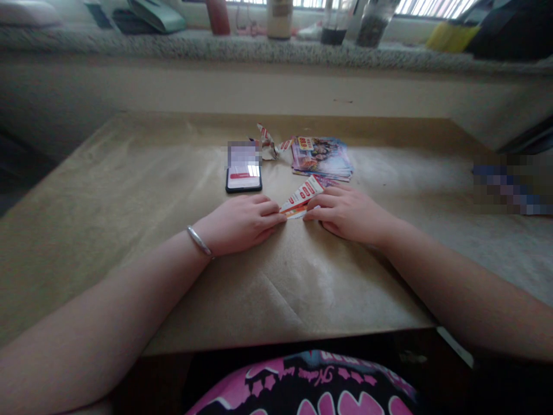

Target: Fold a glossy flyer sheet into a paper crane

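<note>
My left hand (pixel 239 225) and my right hand (pixel 349 214) rest on brown kraft paper (pixel 129 196), their fingertips meeting at a folded red-and-white printed leaflet (pixel 301 197). Both hands grip its near end, and its far end angles up and to the right. Beyond them lies a stack of colourful printed leaflets (pixel 322 158). A twisted printed paper strip (pixel 270 143) sits at its left. Left of that is a smartphone (pixel 244 176) with a lit screen, its upper part pixelated. A silver bangle (pixel 199 241) circles my left wrist.
A pixelated blue object (pixel 512 187) lies at the right edge of the kraft paper. Beyond the paper runs a speckled granite ledge (pixel 259 49) holding bottles, jars and other items before a barred window. My patterned pink-and-black top shows below.
</note>
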Demonstrator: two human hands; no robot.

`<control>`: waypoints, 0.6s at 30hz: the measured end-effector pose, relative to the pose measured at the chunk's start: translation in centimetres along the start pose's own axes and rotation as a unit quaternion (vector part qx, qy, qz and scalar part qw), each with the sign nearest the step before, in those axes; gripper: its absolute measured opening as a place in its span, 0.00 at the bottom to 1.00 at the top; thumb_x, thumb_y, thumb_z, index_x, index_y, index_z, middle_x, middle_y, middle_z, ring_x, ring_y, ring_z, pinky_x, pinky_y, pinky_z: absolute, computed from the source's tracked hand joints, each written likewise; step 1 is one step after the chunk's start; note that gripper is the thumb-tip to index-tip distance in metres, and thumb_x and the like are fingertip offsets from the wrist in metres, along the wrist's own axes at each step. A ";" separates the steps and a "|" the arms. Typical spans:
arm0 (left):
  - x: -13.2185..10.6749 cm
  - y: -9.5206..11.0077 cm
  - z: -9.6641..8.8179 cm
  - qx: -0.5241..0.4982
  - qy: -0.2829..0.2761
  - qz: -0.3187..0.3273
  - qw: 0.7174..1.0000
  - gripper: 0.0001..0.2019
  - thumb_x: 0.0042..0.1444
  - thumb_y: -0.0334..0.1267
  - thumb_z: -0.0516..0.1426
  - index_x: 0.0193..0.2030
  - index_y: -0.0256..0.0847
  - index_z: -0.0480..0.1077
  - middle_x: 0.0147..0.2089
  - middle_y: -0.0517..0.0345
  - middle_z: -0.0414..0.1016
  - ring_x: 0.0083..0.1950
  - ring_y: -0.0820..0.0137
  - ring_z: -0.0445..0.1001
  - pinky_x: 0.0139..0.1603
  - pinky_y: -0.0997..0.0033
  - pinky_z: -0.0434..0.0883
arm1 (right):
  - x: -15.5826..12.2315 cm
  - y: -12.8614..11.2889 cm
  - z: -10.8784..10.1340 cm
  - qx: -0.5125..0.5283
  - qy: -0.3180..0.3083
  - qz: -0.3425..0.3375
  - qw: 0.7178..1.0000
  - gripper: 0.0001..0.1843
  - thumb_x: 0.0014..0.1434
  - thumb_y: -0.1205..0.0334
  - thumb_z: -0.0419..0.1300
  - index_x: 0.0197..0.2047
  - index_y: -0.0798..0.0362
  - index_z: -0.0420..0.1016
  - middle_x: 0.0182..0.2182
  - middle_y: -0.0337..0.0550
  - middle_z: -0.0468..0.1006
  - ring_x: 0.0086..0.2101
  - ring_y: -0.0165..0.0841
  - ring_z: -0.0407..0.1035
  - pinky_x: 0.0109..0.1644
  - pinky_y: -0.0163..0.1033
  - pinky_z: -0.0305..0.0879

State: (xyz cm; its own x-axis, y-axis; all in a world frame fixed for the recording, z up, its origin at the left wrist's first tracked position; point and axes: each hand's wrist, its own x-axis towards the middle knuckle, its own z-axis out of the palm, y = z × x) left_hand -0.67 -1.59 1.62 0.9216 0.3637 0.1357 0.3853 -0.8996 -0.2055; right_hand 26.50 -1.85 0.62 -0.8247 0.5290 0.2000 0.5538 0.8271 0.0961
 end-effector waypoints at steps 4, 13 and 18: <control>0.0 0.0 -0.1 0.004 -0.007 0.003 1.000 0.16 0.65 0.36 0.49 0.56 0.40 0.70 0.45 0.51 0.76 0.47 0.64 0.73 0.47 0.65 0.72 | -0.2 0.1 0.0 -0.002 -0.005 -0.003 1.000 0.15 0.62 0.67 0.54 0.48 0.46 0.77 0.48 0.44 0.79 0.46 0.39 0.68 0.51 0.46 0.59; -0.2 0.1 -0.8 -0.008 -0.022 -0.012 1.000 0.15 0.64 0.35 0.50 0.53 0.41 0.72 0.46 0.52 0.76 0.47 0.64 0.73 0.45 0.66 0.72 | -1.3 0.5 0.1 0.000 -0.004 0.000 1.000 0.16 0.62 0.69 0.53 0.49 0.48 0.76 0.49 0.44 0.78 0.48 0.40 0.68 0.52 0.46 0.60; -0.4 -0.1 -1.0 -0.013 -0.025 -0.024 0.999 0.15 0.64 0.34 0.50 0.52 0.41 0.73 0.45 0.53 0.77 0.46 0.65 0.75 0.45 0.68 0.72 | -1.6 0.5 0.1 -0.001 -0.002 0.003 1.000 0.17 0.60 0.70 0.54 0.49 0.49 0.76 0.49 0.46 0.78 0.47 0.40 0.68 0.51 0.46 0.62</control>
State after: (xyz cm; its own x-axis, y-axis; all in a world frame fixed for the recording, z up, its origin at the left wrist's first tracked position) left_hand -1.18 -1.86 2.60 0.9037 0.4175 0.0952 0.4281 -0.8865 -0.1755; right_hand 28.06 -2.24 0.23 -0.8215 0.5354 0.1965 0.5596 0.8231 0.0970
